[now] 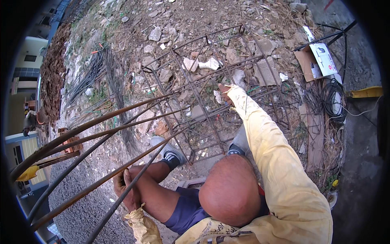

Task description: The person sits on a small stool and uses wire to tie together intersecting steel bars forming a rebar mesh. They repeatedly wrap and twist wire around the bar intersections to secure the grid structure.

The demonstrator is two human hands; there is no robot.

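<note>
A cage of rusty steel bars (pixel 202 106) tied with square stirrups lies over rubble in front of my bent legs. Its long bars (pixel 93 118) run out past my left side toward the lower left. My left hand (pixel 128 189) is closed around one brown rebar, beside my left knee. My right hand (pixel 225 92), at the end of a stretched yellow sleeve, reaches into the middle of the cage. Its fingers look bent together among the bars; what they grip is too small to make out. My grey shoes stand at the cage's near side.
Broken concrete (pixel 266 71) and stones cover the ground beyond the cage. Loose thin rods (pixel 91 69) lie at the far left, and grey gravel (pixel 77 199) is heaped at the near left. An opened carton (pixel 323 59) and coiled black cable (pixel 334 101) sit at the right.
</note>
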